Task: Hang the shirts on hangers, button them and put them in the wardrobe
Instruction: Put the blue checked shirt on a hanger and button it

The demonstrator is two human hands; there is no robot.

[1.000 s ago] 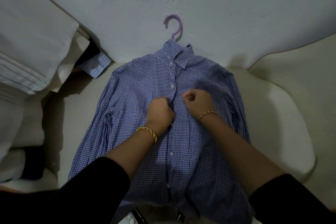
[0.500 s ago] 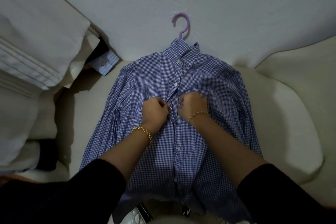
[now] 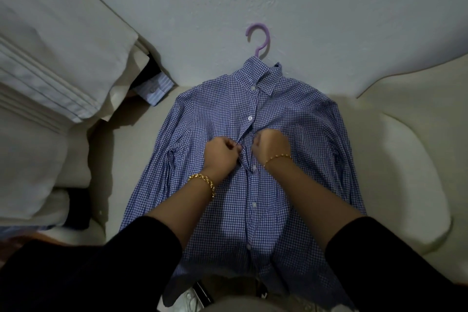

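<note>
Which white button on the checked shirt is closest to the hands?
The button under the left hand and right hand, which hold the shirt; the others sit higher or lower.

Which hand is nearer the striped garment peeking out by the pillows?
Left. The left hand pinches the checked shirt at its placket, on the side toward the striped garment; the right hand grips it farther away.

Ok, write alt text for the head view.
Left hand and right hand pinch the front of a blue checked shirt mid-chest. The shirt lies on a cream cushion, on a purple hanger whose hook shows against the wall.
</note>
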